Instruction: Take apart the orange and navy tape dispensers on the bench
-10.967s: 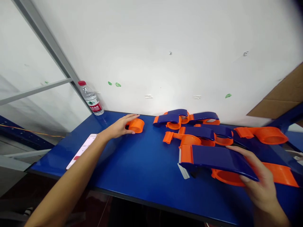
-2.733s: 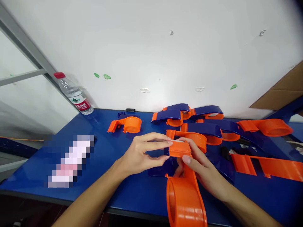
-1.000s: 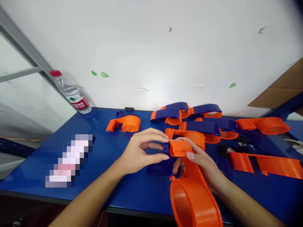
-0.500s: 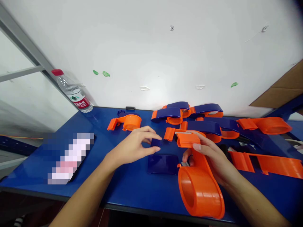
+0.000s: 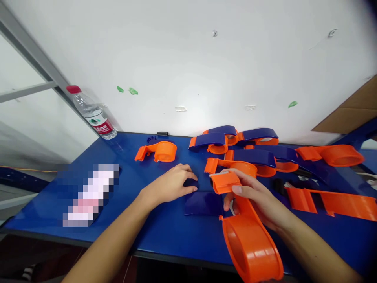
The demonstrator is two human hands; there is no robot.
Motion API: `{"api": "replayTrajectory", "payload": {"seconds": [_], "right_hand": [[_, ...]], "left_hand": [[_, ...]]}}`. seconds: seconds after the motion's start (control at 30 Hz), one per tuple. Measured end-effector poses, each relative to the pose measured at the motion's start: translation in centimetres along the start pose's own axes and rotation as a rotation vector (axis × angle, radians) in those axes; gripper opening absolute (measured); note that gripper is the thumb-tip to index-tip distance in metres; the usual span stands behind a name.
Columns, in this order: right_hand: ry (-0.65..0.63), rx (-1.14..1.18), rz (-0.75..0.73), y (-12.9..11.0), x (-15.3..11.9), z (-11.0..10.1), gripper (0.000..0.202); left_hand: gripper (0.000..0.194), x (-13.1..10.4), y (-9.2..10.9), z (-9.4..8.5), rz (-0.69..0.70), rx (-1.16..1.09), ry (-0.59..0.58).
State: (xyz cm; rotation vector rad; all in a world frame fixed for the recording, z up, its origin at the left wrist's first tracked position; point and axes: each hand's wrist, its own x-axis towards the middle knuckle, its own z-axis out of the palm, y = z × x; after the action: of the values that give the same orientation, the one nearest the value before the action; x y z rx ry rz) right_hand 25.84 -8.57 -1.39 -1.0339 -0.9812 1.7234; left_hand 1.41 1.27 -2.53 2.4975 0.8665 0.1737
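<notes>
My right hand (image 5: 250, 194) grips an orange tape dispenser (image 5: 255, 245) by its neck, with the serrated metal edge at the top left and the round hub hanging toward the table's front edge. Fingers apart and curved, my left hand (image 5: 173, 183) is low over the table, its fingertips at a small dark blue piece (image 5: 191, 183). A flat dark blue cover (image 5: 203, 203) lies just in front of that piece, beside the held dispenser. Behind the held dispenser lies another orange dispenser (image 5: 243, 168), without a blue cover.
Several dispensers with blue covers (image 5: 210, 139) stand along the wall. One orange dispenser (image 5: 165, 151) lies at the back left. More orange parts (image 5: 350, 204) are on the right. A water bottle (image 5: 101, 125) and a blurred, pixelated object (image 5: 94, 192) are on the left.
My left hand has lowered slightly, closer to the small blue piece. The dispenser in my right hand has its serrated end moved left and down, and its hub is a little lower.
</notes>
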Motion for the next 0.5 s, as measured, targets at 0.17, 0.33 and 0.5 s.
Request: {"api": "replayTrajectory", "payload": {"seconds": [0.17,0.33,0.5], "right_hand": [[-0.034,-0.008,0.026,0.1,0.0,0.1,0.049],[-0.032,-0.017,0.021,0.1,-0.1,0.3,0.049],[-0.054,-0.129,-0.041,0.2,0.2,0.1,0.046]], "left_hand": [[0.034,-0.1,0.6,-0.5,0.04,-0.081,0.047],[0.062,-0.1,2.3,-0.6,0.084,-0.741,0.035],[0.05,0.2,3.5,0.4,-0.035,-1.06,0.023]]}}
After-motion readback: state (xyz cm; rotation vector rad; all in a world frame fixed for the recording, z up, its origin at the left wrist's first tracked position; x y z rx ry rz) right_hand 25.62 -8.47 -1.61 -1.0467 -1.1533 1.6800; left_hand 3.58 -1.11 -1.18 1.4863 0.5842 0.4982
